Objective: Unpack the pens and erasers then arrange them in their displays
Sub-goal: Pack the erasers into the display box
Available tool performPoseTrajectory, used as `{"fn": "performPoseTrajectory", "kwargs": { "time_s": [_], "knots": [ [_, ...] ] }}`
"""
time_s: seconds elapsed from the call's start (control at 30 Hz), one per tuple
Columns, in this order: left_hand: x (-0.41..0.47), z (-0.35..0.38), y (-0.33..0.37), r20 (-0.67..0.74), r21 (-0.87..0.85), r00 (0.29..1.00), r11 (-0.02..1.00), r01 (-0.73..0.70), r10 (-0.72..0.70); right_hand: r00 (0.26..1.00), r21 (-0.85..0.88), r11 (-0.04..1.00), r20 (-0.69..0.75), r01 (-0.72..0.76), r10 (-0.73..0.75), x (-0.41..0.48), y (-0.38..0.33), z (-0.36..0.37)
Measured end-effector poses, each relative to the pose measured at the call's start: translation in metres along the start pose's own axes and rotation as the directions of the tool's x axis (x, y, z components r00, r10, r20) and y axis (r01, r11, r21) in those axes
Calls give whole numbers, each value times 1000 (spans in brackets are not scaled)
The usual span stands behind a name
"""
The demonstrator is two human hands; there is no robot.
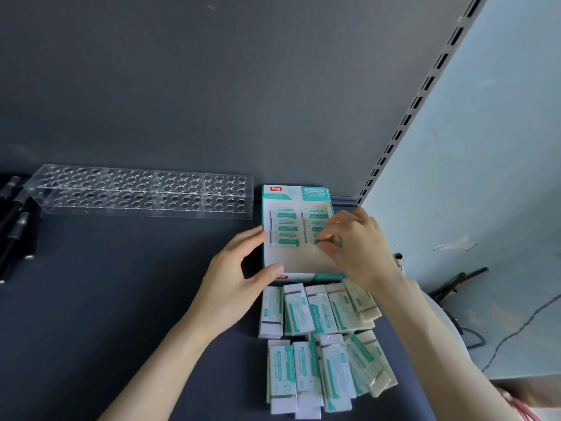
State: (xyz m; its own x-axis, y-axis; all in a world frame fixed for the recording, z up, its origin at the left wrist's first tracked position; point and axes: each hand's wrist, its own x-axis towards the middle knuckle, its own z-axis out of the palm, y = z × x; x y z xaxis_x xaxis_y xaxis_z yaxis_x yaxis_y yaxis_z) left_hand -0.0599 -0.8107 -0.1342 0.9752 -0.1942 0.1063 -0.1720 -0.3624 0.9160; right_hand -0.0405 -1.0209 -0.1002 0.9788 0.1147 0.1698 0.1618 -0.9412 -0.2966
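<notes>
A teal and white eraser display box (299, 259) lies open on the dark shelf, with two columns of wrapped erasers (285, 227) in its far half. My left hand (239, 275) holds the box by its left wall, thumb on the front corner. My right hand (353, 241) pinches an eraser (312, 238) at the near end of the right column inside the box. Several loose wrapped erasers (318, 338) lie in two rows on the shelf just in front of the box.
A clear acrylic pen holder (142, 192) with many round holes stands at the back left. Black pens (15, 223) lie at the far left edge. The slotted shelf upright (419, 95) and a pale wall bound the right side.
</notes>
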Motion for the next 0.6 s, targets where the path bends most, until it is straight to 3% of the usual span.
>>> {"fn": "performPoseTrajectory", "kwargs": {
  "time_s": [0.3,0.43,0.6],
  "knots": [
    [-20,-7,22,-121,13,991,998,-56,57,990,438,898,-107,-38,94,-42,-6,-28],
    [-61,5,30,-267,115,954,987,-108,136,977,541,841,-180,-1,117,-84,-4,-36],
    [-104,29,38,-419,183,899,982,-51,125,945,672,737,-192,-69,263,-132,8,-30]
  ]
}}
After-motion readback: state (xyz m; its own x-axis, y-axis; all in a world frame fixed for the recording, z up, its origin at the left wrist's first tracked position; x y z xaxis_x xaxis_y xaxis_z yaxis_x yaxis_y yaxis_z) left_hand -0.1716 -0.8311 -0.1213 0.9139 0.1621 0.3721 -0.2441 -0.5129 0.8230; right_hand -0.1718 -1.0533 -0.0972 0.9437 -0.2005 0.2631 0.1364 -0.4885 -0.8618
